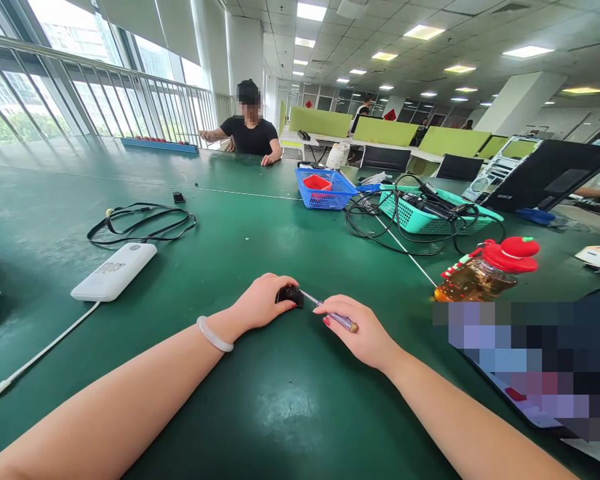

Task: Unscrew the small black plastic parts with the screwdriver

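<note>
Near the middle of the green table, my left hand holds a small black part between thumb and fingers, against the tabletop. A bracelet circles the left wrist. My right hand is closed around the handle of a thin screwdriver, pinched between thumb and fingers. Its shaft points left, and the tip meets or nearly meets the black part's right side. Fine details of the black part are too small to make out.
A white power bank and a looped black cable lie left. Beyond are a blue basket and a teal basket with cables. A red-capped bottle stands right, near a blurred device. A person sits across.
</note>
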The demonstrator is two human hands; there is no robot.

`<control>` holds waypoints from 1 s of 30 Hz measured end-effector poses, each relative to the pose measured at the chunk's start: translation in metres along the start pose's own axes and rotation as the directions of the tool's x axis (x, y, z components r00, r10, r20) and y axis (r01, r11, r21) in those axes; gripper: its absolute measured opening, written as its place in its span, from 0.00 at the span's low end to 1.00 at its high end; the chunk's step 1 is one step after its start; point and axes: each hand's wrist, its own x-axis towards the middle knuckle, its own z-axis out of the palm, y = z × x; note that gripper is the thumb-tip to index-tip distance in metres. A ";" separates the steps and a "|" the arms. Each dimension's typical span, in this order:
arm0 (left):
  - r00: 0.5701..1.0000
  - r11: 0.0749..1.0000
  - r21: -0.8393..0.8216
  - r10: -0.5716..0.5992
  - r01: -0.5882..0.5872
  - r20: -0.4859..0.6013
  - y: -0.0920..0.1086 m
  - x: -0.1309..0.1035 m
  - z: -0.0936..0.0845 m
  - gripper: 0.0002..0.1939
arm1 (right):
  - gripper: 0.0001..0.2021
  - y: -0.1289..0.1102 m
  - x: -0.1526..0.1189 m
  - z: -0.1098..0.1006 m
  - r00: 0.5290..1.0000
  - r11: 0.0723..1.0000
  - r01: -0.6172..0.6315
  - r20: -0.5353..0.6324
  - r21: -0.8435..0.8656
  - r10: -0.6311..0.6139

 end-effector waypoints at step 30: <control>1.000 1.000 0.005 0.000 0.000 0.008 0.002 0.000 -0.002 0.16 | 0.08 -0.013 -0.007 0.000 0.948 0.955 0.268 -0.143 -0.127 -0.285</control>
